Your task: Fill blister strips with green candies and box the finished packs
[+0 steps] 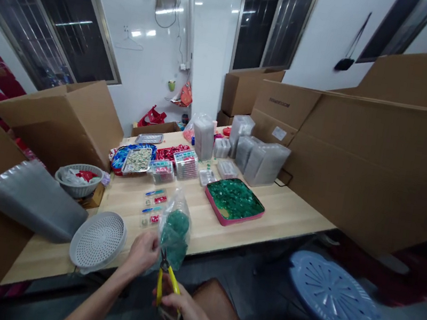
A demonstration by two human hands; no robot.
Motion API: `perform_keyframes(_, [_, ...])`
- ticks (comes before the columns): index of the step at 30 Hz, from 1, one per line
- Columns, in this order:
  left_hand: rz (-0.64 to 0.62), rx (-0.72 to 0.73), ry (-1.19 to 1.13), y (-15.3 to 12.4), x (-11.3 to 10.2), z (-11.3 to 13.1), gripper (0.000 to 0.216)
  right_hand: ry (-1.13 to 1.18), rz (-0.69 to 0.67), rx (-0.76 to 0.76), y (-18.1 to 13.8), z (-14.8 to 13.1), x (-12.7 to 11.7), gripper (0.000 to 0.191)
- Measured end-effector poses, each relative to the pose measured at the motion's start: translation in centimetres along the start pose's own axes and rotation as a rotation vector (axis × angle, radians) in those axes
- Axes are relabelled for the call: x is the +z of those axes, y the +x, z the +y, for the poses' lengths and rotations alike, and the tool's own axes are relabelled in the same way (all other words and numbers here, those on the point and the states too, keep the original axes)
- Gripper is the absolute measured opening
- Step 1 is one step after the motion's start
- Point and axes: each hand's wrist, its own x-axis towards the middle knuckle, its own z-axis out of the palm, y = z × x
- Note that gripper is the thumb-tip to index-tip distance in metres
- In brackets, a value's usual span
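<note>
White strainer (98,239) lies left, at the table edge. My left hand (144,253) pinches the clear bag (175,229) of green pieces upright over that edge, probably to steady it. Yellow snips (165,278) touch its bottom, my right hand (184,309) closed round the handles.

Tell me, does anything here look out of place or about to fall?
Only the white perforated basket, which lies tilted at the near edge of the table and may overhang it slightly. The left hand grips a clear bag of green pieces; the right hand holds yellow-handled cutters. Nothing looks spilled.
</note>
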Motion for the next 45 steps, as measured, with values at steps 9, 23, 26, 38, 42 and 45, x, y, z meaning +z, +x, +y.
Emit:
perform_keyframes(9, [0.003,0.006,0.001,0.6,0.1,-0.9,0.016,0.026,-0.024,-0.044,1.7,-2.0,1.3,0.048])
perform_keyframes(23, [0.033,-0.062,-0.090,0.2,0.1,-1.0,0.012,0.035,-0.112,0.072,0.9,-1.4,-0.7,0.048])
perform_keyframes(26, [0.056,-0.067,-0.090,0.0,0.4,-0.5,0.014,0.035,-0.128,0.018,3.0,-3.1,0.2,0.039])
perform_keyframes(38, [0.089,-0.068,-0.201,0.2,-0.4,-1.3,0.008,0.097,-0.098,-0.010,1.3,1.0,-0.2,0.059])
perform_keyframes(42, [0.047,-0.055,-0.206,0.0,-0.1,-1.2,0.010,0.131,-0.028,-0.047,2.3,-1.5,0.9,0.057])
perform_keyframes(45, [0.042,-0.042,-0.188,0.0,0.0,-1.1,0.010,0.144,0.012,-0.079,2.6,-2.5,1.1,0.054])
